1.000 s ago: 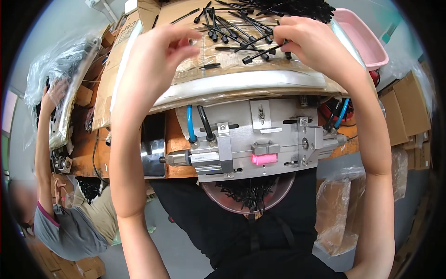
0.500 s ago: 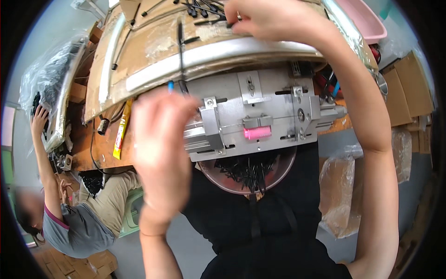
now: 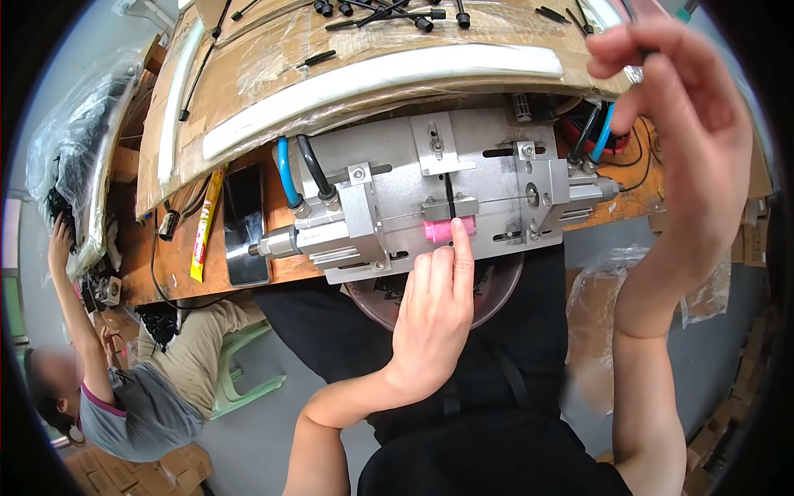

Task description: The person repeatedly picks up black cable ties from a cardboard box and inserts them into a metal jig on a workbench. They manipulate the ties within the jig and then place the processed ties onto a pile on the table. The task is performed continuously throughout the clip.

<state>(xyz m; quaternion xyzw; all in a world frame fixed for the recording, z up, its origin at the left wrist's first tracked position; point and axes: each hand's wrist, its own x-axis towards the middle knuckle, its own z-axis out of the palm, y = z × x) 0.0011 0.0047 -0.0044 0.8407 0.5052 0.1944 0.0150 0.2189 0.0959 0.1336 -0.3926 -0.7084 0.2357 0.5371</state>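
Observation:
My left hand [image 3: 434, 310] reaches up to the metal fixture [image 3: 488, 183]. Its index finger lies stretched along a thin black rod [image 3: 449, 188], pressing its near end onto a pink block [image 3: 437, 231]. The other fingers are curled and the thumb is hidden. The rod's far part lies across a small metal block [image 3: 438, 208] in the middle of the plate. Raised at the upper right, blurred, my right hand [image 3: 691, 107] has its fingers bent round a thin dark rod [image 3: 630, 10], mostly hidden by the fingers.
Several black rods with thick ends [image 3: 422, 23] lie on the cardboard-covered board [image 3: 364, 58], edged by a white foam strip [image 3: 389, 83]. A phone [image 3: 246, 215] and yellow packet [image 3: 207, 227] lie left. Below hangs a tub [image 3: 500, 293]. A co-worker [image 3: 141, 413] sits left.
My left hand has moved right and down, from beside the fixture to its middle, and the black rod now lies there. My right hand has drawn away from the rods toward the right.

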